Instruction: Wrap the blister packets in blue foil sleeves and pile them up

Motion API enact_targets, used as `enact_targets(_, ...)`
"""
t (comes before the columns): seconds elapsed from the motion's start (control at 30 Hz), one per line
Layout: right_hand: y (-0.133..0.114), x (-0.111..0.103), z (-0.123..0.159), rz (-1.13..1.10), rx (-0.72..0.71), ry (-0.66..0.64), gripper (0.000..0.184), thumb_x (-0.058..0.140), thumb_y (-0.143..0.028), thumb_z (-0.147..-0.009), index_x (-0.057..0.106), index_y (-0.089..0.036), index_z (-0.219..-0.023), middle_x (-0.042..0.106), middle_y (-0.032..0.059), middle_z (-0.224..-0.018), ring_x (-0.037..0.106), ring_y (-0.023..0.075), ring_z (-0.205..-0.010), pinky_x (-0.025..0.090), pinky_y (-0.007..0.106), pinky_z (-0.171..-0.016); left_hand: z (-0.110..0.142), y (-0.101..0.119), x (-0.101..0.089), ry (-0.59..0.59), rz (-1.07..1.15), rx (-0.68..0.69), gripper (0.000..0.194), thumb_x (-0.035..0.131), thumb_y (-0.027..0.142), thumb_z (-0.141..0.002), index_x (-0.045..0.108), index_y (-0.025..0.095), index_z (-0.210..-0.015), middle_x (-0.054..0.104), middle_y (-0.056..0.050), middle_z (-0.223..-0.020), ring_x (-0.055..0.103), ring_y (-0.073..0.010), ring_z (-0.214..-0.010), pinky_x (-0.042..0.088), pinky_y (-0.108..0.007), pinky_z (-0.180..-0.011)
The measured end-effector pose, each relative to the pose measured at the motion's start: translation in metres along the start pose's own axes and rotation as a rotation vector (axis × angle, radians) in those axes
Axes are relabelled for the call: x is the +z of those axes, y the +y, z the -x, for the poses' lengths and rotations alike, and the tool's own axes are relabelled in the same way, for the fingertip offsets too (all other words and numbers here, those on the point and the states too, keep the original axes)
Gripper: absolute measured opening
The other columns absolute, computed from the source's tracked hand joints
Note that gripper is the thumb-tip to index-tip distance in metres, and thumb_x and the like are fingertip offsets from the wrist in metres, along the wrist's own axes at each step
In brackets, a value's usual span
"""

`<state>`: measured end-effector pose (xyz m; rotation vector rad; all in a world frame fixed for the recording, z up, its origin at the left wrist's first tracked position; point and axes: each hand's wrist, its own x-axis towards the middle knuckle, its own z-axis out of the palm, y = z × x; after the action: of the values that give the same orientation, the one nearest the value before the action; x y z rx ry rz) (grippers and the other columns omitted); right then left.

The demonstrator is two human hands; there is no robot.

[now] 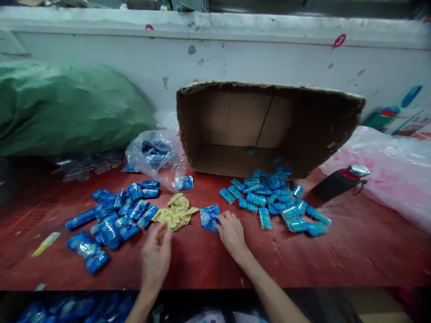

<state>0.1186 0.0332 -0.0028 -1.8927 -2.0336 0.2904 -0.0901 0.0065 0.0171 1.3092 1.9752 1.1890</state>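
Observation:
My right hand rests on the red table with its fingertips pinching the edge of a small blue packet. My left hand lies beside it, fingers loosely curled and holding nothing, its tips near a crumpled yellow cloth. To the left lies a heap of several bagged blue packets. To the right, several loose teal blister packs spill out from a cardboard box lying on its side.
A clear plastic bag with blue packets sits behind the cloth. A big green sack fills the left. A black bottle with a metal cap and pink-white plastic sheeting lie right. A white wall stands behind.

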Motion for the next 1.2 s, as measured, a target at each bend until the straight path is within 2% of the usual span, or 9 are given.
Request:
enact_targets(0.1, -0.002, 0.007, -0.007, 0.072, -0.020, 0.005, 0.012, 0.049, -0.024, -0.083, 0.061, -0.023, -0.081, 0.058, 0.0057, -0.084, 0.050, 0.0204, -0.082, 0.035, 0.029, -0.067, 0.017, 0.002, 0.027, -0.127, 0.113, 0.023, 0.037, 0.049, 0.041, -0.073, 0.058, 0.016, -0.098, 0.067, -0.010, -0.093, 0.061, -0.0230, -0.086, 0.047, -0.035, -0.076)
enact_targets(0.27, 0.003, 0.008, -0.003, 0.074, -0.112, 0.063, 0.020, 0.043, -0.021, -0.086, 0.061, -0.020, -0.078, 0.057, 0.0061, -0.077, 0.050, 0.0195, -0.075, 0.034, 0.028, -0.064, 0.012, 0.002, 0.011, 0.068, -0.009, 0.269, 0.026, 0.052, 0.033, -0.073, 0.062, 0.018, -0.091, 0.065, -0.011, -0.096, 0.055, -0.0266, -0.096, 0.039, -0.043, -0.087)
enact_targets(0.37, -0.002, 0.006, 0.005, 0.035, -0.200, 0.179, 0.021, 0.042, -0.023, -0.087, 0.061, -0.022, -0.079, 0.056, 0.0047, -0.075, 0.050, 0.0182, -0.073, 0.033, 0.027, -0.064, 0.015, -0.003, 0.003, -0.006, 0.100, 0.074, 0.034, 0.051, 0.036, -0.074, 0.058, 0.016, -0.100, 0.065, -0.011, -0.094, 0.059, -0.0237, -0.087, 0.044, -0.038, -0.079)
enact_targets(0.47, -0.013, 0.007, 0.015, -0.044, -0.300, 0.239, 0.024, 0.038, -0.024, -0.089, 0.061, -0.022, -0.083, 0.055, 0.0047, -0.076, 0.050, 0.0173, -0.071, 0.033, 0.027, -0.065, 0.028, -0.006, 0.016, -0.196, 0.334, -0.238, 0.053, 0.049, 0.042, -0.073, 0.046, 0.011, -0.115, 0.065, -0.011, -0.087, 0.060, -0.0174, -0.062, 0.046, -0.029, -0.054)
enact_targets(0.57, -0.019, 0.014, 0.021, -0.037, -0.360, 0.214, 0.027, 0.036, -0.024, -0.089, 0.061, -0.023, -0.082, 0.056, 0.0046, -0.074, 0.050, 0.0175, -0.069, 0.034, 0.027, -0.062, 0.036, 0.000, 0.031, -0.318, 0.389, -0.322, 0.058, 0.052, 0.042, -0.071, 0.045, 0.009, -0.117, 0.065, -0.010, -0.082, 0.058, -0.0159, -0.055, 0.044, -0.027, -0.048)
enact_targets(0.73, -0.023, 0.017, 0.012, 0.075, -0.310, 0.180, 0.022, 0.040, -0.027, -0.086, 0.061, -0.023, -0.084, 0.058, 0.0067, -0.075, 0.051, 0.0214, -0.068, 0.035, 0.030, -0.057, 0.014, -0.002, -0.008, 0.110, 0.134, 0.037, 0.033, 0.054, 0.035, -0.071, 0.062, 0.019, -0.098, 0.063, -0.011, -0.101, 0.055, -0.0250, -0.096, 0.039, -0.037, -0.085)
enact_targets(0.93, -0.126, 0.004, -0.025, -0.333, -0.411, -0.098, 0.020, 0.039, -0.029, -0.087, 0.057, -0.023, -0.095, 0.062, 0.0041, -0.091, 0.057, 0.0182, -0.084, 0.040, 0.026, -0.068, -0.033, -0.042, -0.078, 0.393, 0.190, -0.229, 0.038, 0.055, 0.040, -0.066, 0.061, 0.016, -0.095, 0.065, -0.005, -0.077, 0.058, -0.0180, -0.062, 0.046, -0.031, -0.060)
enact_targets(1.07, -0.198, 0.036, -0.053, -0.308, -0.392, -0.252, 0.029, 0.047, -0.035, -0.082, 0.051, -0.021, -0.107, 0.059, 0.0074, -0.102, 0.056, 0.0227, -0.092, 0.041, 0.030, -0.070, -0.039, -0.060, -0.080, 0.365, 0.321, -0.347, 0.041, 0.056, 0.041, -0.062, 0.058, 0.014, -0.094, 0.061, -0.001, -0.069, 0.051, -0.0114, -0.046, 0.043, -0.026, -0.045)
enact_targets(1.2, -0.223, 0.072, -0.060, -0.269, -0.417, -0.295, 0.036, 0.058, -0.028, -0.073, 0.051, -0.017, -0.107, 0.060, 0.0109, -0.101, 0.055, 0.0265, -0.094, 0.040, 0.033, -0.071, -0.040, -0.065, -0.070, 0.311, 0.431, -0.406, 0.043, 0.055, 0.039, -0.064, 0.053, 0.013, -0.098, 0.059, -0.001, -0.065, 0.054, -0.0111, -0.044, 0.043, -0.024, -0.043)
